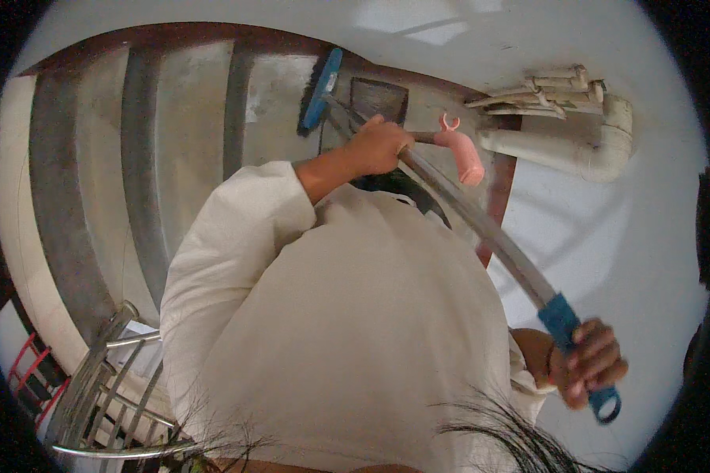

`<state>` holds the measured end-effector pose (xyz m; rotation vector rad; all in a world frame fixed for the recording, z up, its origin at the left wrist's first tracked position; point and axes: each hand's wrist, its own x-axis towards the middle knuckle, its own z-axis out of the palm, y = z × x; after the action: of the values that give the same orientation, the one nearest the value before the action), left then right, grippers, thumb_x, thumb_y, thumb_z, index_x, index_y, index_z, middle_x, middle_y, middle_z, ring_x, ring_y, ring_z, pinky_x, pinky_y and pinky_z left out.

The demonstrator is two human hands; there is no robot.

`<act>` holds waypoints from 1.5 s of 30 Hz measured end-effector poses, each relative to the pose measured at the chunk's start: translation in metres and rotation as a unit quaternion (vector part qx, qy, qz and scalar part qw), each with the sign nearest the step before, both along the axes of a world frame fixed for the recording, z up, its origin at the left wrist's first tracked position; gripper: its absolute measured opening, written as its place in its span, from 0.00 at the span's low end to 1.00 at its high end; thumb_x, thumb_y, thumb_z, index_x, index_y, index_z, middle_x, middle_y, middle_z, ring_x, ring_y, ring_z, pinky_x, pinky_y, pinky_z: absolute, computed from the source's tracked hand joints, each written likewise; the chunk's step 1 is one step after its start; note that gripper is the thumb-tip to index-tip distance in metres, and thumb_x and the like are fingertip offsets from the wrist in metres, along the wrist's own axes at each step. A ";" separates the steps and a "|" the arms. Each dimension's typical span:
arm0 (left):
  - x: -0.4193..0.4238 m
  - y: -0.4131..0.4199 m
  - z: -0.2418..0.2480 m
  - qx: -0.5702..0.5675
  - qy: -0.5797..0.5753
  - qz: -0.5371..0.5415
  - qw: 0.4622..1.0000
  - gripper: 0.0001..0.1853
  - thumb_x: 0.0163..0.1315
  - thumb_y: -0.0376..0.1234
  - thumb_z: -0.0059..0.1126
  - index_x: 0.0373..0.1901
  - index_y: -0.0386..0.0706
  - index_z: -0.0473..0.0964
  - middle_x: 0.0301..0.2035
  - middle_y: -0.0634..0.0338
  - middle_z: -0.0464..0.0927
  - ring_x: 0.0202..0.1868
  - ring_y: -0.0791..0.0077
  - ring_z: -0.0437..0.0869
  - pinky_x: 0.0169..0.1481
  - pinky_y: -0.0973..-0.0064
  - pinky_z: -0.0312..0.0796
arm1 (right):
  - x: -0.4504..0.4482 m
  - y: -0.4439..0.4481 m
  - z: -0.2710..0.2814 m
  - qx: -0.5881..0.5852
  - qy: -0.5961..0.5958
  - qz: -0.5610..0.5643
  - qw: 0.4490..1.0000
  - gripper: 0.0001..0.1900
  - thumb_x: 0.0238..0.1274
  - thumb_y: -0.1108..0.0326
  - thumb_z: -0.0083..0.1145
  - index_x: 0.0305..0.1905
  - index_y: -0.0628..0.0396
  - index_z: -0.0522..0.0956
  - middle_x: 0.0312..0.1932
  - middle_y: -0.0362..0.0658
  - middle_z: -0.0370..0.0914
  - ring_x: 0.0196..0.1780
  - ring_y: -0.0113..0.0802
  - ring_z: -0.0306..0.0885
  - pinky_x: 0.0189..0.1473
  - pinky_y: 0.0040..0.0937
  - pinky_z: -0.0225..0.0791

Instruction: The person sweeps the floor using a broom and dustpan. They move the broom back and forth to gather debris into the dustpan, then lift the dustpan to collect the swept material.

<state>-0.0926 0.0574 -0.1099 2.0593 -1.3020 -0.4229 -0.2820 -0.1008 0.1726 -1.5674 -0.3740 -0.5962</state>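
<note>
A floor broom slants across the view. Its blue head [324, 88] with dark bristles is at the top, near a concrete step. My left hand [381, 145] is closed around the upper part of its metal pole [485, 227]. Lower right, my right hand [589, 363] grips the blue plastic sleeve [559, 316] at the pole's end, which has a hanging loop. Beside my left hand sits a pink curved handle [462, 155] with a clip, on a thin metal rod [424, 137]. That rod passes behind my left hand; whether the hand also holds it, I cannot tell.
Concrete stairs [192, 118] with dark edge bands fill the left. A metal railing [124, 390] stands lower left, with red bars [29, 366] beyond it. Cream pipes [591, 136] run along the white wall [615, 248] at right. A dark dustpan-like panel [380, 97] lies behind the broom.
</note>
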 end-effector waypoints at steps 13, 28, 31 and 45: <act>0.039 0.028 -0.054 0.177 0.055 0.088 0.979 0.08 0.38 0.30 0.47 0.23 0.50 0.71 0.29 0.60 0.72 0.37 0.64 0.71 0.42 0.63 0.55 | 0.046 0.027 -0.068 0.122 0.196 -0.094 0.968 0.11 0.31 0.74 0.54 0.21 0.51 0.62 0.15 0.39 0.65 0.26 0.34 0.65 0.42 0.39 0.55; 0.061 0.068 -0.011 0.226 0.022 0.047 0.973 0.12 0.37 0.31 0.50 0.29 0.48 0.71 0.31 0.58 0.73 0.37 0.63 0.71 0.43 0.66 0.57 | 0.054 0.028 -0.071 0.132 0.170 -0.030 0.976 0.11 0.34 0.73 0.54 0.23 0.51 0.62 0.20 0.41 0.66 0.29 0.36 0.65 0.42 0.39 0.57; 0.066 0.065 -0.039 0.263 0.040 0.064 0.962 0.12 0.38 0.31 0.50 0.29 0.48 0.71 0.32 0.58 0.72 0.38 0.62 0.71 0.43 0.65 0.57 | 0.060 0.038 -0.079 0.102 0.135 0.019 0.985 0.10 0.35 0.74 0.54 0.22 0.51 0.62 0.16 0.39 0.65 0.26 0.34 0.65 0.42 0.38 0.57; 0.003 0.003 0.023 -0.019 0.095 0.003 0.995 0.10 0.38 0.29 0.53 0.26 0.42 0.69 0.29 0.55 0.72 0.36 0.60 0.71 0.37 0.67 0.64 | 0.029 0.007 0.026 -0.030 0.020 0.177 0.984 0.15 0.35 0.64 0.58 0.31 0.48 0.65 0.26 0.35 0.67 0.32 0.35 0.64 0.43 0.36 0.54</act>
<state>-0.0893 0.0602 -0.0868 1.9393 -1.1821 -0.5726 -0.2534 -0.0938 0.1985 -1.5217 -0.6278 -0.2794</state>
